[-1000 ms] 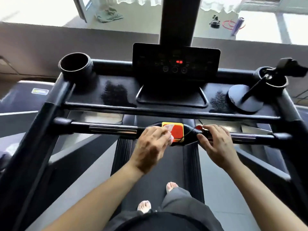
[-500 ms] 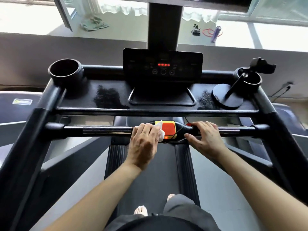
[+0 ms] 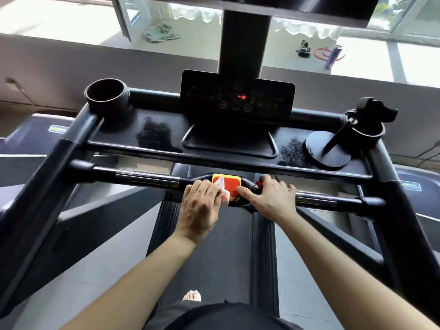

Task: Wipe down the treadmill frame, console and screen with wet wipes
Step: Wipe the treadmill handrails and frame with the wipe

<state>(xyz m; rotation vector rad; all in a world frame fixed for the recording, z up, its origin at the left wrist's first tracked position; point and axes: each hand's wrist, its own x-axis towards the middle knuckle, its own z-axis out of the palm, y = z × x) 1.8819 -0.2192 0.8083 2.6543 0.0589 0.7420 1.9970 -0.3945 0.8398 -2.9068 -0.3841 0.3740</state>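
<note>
Sunlit windows (image 3: 404, 19) beyond grey wall (image 3: 71, 67)

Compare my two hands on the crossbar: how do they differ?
The left hand holds a white wet wipe against the red-and-yellow stop button; the right hand holds no wipe. The left hand sits left of the button, the right hand right of it, fingers curled over the front crossbar. Both rest on that crossbar.
</note>
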